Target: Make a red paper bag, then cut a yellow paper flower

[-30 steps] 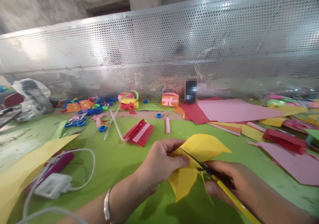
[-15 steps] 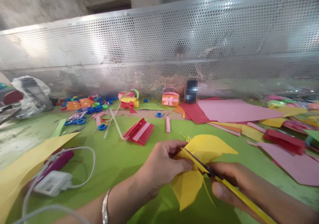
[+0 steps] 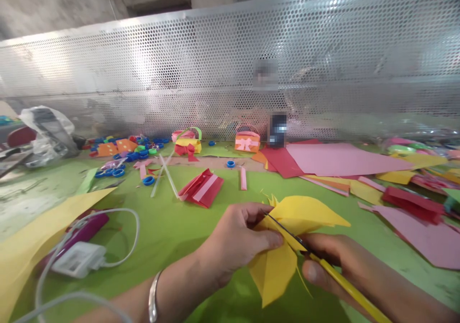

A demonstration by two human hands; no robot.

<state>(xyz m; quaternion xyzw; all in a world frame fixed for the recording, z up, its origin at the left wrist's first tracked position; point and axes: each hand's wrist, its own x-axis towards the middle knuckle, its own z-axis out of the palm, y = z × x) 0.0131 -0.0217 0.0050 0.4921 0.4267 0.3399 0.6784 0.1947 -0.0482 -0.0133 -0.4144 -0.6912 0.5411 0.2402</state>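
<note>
Cutting is the step in hand: the left hand (image 3: pixel 235 239) pinches the folded yellow paper (image 3: pixel 287 239) w/ thumb on top and fingers curled under, holding it just above the green table (image 3: pixel 172 227). The right hand (image 3: pixel 345 265) is closed round the yellow handles of the scissors (image 3: pixel 305 248); the dark blades lie across the paper's fold, tips close to the left thumb. Can't tell how far the blades are open. The paper sits near the front edge of the table, roughly at centre, one flap pointing right, another hanging down.

Judging by the thin yellow slivers just beside the paper, trimming is partway done. Next snip prob. calls for a steady pinch, blades kept on the line, and the thumb kept clear of the tips.

Behind the paper lies a red piece (image 3: pixel 201 189); further back-right, a pink sheet (image 3: pixel 338 159). Left of the paper, a white charger (image 3: pixel 77 260) w/ cable.
</note>
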